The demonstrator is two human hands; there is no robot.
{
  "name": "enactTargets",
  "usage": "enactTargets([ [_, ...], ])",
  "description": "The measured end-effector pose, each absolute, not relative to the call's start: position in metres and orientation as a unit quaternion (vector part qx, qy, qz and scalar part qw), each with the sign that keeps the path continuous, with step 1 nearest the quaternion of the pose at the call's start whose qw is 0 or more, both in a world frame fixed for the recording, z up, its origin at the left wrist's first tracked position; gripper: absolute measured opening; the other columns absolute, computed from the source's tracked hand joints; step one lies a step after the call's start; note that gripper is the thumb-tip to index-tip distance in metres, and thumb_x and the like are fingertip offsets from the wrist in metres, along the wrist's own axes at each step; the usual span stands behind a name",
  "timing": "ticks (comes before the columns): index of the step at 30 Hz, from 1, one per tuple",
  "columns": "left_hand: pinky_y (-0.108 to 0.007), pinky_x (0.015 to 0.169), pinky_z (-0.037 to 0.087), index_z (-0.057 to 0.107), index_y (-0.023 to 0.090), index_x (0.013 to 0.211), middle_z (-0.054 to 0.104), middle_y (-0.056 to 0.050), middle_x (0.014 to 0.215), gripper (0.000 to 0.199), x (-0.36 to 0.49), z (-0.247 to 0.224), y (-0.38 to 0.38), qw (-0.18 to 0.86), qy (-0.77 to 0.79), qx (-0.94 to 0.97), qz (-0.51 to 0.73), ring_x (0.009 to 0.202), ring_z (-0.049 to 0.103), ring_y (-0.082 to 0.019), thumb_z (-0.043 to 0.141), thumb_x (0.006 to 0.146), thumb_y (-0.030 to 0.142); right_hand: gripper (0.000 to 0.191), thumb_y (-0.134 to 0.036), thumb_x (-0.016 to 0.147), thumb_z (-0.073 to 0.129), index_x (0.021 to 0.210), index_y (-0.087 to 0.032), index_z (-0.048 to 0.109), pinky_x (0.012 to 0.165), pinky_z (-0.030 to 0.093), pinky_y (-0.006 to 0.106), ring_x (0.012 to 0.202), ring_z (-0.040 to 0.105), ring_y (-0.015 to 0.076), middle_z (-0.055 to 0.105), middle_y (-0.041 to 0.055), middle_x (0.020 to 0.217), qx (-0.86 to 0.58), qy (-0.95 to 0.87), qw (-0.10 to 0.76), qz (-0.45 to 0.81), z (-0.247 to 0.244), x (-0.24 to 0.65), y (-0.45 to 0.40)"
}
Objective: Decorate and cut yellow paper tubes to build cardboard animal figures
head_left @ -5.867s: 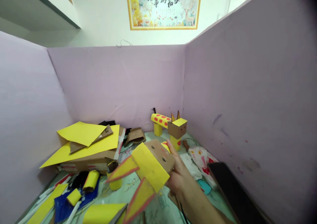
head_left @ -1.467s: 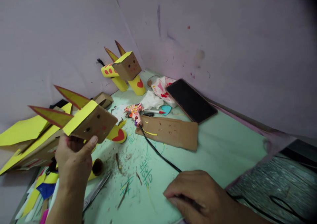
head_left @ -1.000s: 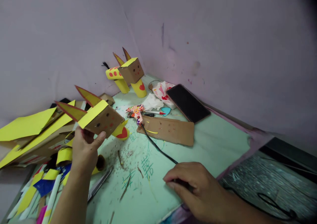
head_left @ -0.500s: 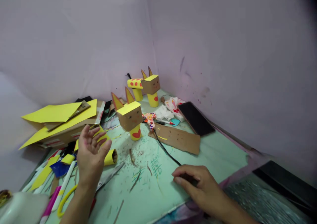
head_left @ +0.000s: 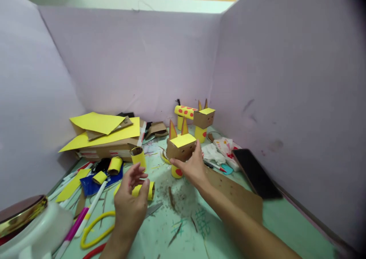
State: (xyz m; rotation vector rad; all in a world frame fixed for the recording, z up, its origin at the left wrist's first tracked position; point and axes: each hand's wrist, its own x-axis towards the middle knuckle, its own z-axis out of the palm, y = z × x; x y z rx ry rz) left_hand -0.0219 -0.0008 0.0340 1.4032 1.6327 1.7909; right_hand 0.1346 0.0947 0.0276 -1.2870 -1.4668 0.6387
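My right hand (head_left: 194, 167) is at the nearer cardboard animal figure (head_left: 183, 141), thumb across the lower front of its box head and fingers at the right side. This figure has a yellow top, two pointed ears and a yellow tube leg with a red heart. Over the table to the left, my left hand (head_left: 133, 198) is held with loosely curled, parted fingers and nothing in it. Behind it lies a yellow tube (head_left: 150, 190), and scissors (head_left: 153, 209) partly show beside it. A short yellow tube (head_left: 138, 158) stands upright beyond.
A second spotted figure (head_left: 203, 118) stands at the back. Yellow sheets (head_left: 98, 123) lie on a cardboard box at the left. A phone (head_left: 256, 173) and flat cardboard piece (head_left: 237, 192) are right. Markers (head_left: 76, 226), a yellow ring handle (head_left: 85, 238) and a white container (head_left: 48, 226) are left.
My right hand has left the black cable at the front and reached forward to the nearer figure. My view has tilted up and turned left. The left hand stays open.
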Motion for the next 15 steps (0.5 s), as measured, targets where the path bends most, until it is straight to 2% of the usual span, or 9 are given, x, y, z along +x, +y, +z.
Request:
enactTargets([
  [4, -0.032, 0.080, 0.049, 0.062, 0.024, 0.095, 0.067, -0.003, 0.088, 0.024, -0.045, 0.046, -0.007, 0.083, 0.633, 0.455, 0.620, 0.081, 0.062, -0.018, 0.063, 0.072, 0.033, 0.093, -0.040, 0.058, 0.074, 0.135, -0.017, 0.027, 0.100, 0.036, 0.044, 0.121, 0.044, 0.0297, 0.045, 0.0171, 0.132, -0.512, -0.586, 0.544, 0.313, 0.024, 0.134, 0.100],
  [8, -0.032, 0.075, 0.051, 0.064, 0.024, 0.089, 0.069, -0.002, 0.081, 0.021, -0.079, 0.051, -0.009, 0.025, 0.721, 0.461, 0.518, 0.079, 0.064, -0.020, 0.058, 0.074, 0.037, 0.080, -0.039, 0.056, 0.075, 0.125, -0.020, 0.040, 0.081, 0.050, 0.037, 0.108, 0.055, 0.0294, 0.055, 0.0128, 0.122, -0.383, -0.551, 0.566, 0.480, 0.032, 0.152, 0.095],
  [9, -0.032, 0.077, 0.051, 0.063, 0.024, 0.092, 0.069, -0.002, 0.085, 0.021, -0.087, 0.051, -0.010, 0.023, 0.723, 0.502, 0.474, 0.082, 0.063, -0.020, 0.056, 0.075, 0.034, 0.075, -0.039, 0.057, 0.075, 0.123, -0.022, 0.044, 0.072, 0.053, 0.035, 0.101, 0.059, 0.0289, 0.059, 0.0113, 0.117, -0.352, -0.552, 0.548, 0.520, 0.034, 0.157, 0.092],
  [11, -0.036, 0.086, 0.047, 0.059, 0.023, 0.100, 0.067, -0.004, 0.100, 0.026, -0.099, 0.049, -0.012, 0.037, 0.685, 0.625, 0.373, 0.096, 0.060, -0.021, 0.051, 0.075, 0.023, 0.072, -0.037, 0.058, 0.077, 0.122, -0.024, 0.046, 0.063, 0.054, 0.032, 0.086, 0.064, 0.0268, 0.065, 0.0093, 0.106, -0.318, -0.553, 0.528, 0.561, 0.034, 0.167, 0.089],
  [15, -0.049, 0.104, 0.029, 0.050, 0.019, 0.117, 0.050, -0.009, 0.132, 0.062, -0.100, 0.037, -0.011, 0.070, 0.643, 0.743, 0.174, 0.125, 0.038, -0.027, 0.043, 0.059, 0.000, 0.071, -0.038, 0.058, 0.078, 0.122, -0.024, 0.048, 0.069, 0.054, 0.037, 0.089, 0.064, 0.0295, 0.067, 0.0099, 0.104, -0.309, -0.547, 0.501, 0.596, 0.027, 0.177, 0.091],
])
